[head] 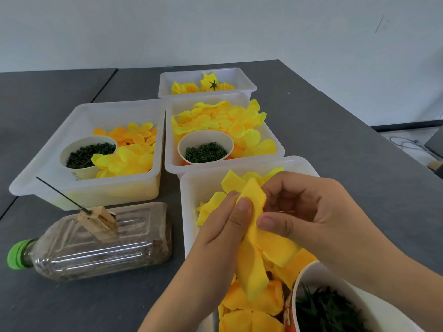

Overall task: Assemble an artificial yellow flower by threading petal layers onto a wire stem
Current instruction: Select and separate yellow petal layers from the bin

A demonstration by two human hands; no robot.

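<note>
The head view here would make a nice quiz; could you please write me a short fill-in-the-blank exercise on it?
1. Both hands, left hand and right hand, pinch a ____ petal layer.
2. The bottle lying on the table has a ____ cap.
3. The wire stem stands in a wooden block on top of the ____.
4. The cup in the middle tray holds small green ____.

Missing words: yellow; green; bottle; rings

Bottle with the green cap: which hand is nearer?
Left. The left hand is just right of the bottle; the right hand is farther right, beyond the left.
</note>
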